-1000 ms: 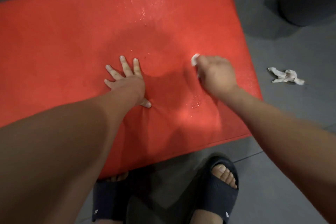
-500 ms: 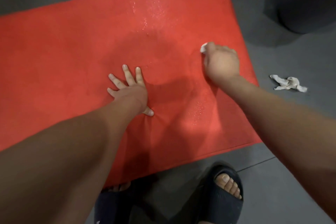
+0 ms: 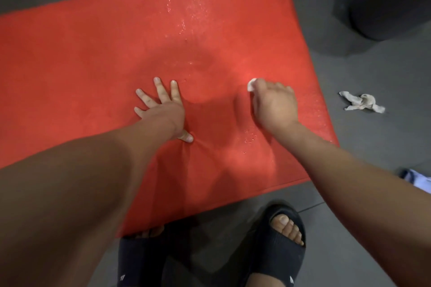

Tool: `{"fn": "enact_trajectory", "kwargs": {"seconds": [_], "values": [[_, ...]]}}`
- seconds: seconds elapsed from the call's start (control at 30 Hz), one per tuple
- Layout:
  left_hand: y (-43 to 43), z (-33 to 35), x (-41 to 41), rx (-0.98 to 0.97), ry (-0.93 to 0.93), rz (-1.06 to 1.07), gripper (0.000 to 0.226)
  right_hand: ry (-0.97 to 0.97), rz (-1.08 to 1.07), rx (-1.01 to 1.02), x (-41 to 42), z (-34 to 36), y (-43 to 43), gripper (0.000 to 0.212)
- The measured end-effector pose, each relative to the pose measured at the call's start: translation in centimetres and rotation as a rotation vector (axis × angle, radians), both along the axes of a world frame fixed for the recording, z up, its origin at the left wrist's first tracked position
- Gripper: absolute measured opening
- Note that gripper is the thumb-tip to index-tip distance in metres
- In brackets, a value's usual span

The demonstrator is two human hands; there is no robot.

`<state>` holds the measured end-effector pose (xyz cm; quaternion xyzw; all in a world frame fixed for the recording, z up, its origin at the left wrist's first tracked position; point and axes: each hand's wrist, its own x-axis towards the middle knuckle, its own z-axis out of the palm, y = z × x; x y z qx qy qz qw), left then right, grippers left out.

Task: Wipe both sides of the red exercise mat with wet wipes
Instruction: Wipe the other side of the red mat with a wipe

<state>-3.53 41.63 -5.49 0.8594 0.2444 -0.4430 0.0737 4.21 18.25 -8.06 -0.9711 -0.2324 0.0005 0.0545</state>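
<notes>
The red exercise mat (image 3: 98,58) lies flat on the grey floor and fills most of the view, with wet streaks glistening near its far middle. My left hand (image 3: 163,109) presses flat on the mat with fingers spread, creasing the surface by the thumb. My right hand (image 3: 274,105) is on the mat's right part and grips a white wet wipe (image 3: 251,84), of which only a small wad shows past the knuckles. The two hands lie about a hand's width apart.
A crumpled used wipe (image 3: 361,101) lies on the floor right of the mat. A dark round object (image 3: 394,0) stands at the far right. A white and blue item (image 3: 417,179) shows at the right edge. My feet in black slides (image 3: 277,247) stand at the mat's near edge.
My right hand with the wipe slid away from me, then back toward me and slightly left. My left hand stayed pressed in the same spot on the mat.
</notes>
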Motion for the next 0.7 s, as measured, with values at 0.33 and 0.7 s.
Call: {"fn": "enact_trajectory", "kwargs": {"seconds": [0.33, 0.7], "values": [[0.1, 0.4, -1.1, 0.014, -0.078, -0.031, 0.156, 0.085, 0.374, 0.037, -5.6, -0.3, -2.2, 0.021], [-4.2, 0.8, -7.4, -0.124, -0.147, -0.162, 0.103, 0.144, 0.332, 0.096, -9.6, -0.5, -1.2, 0.023]]}}
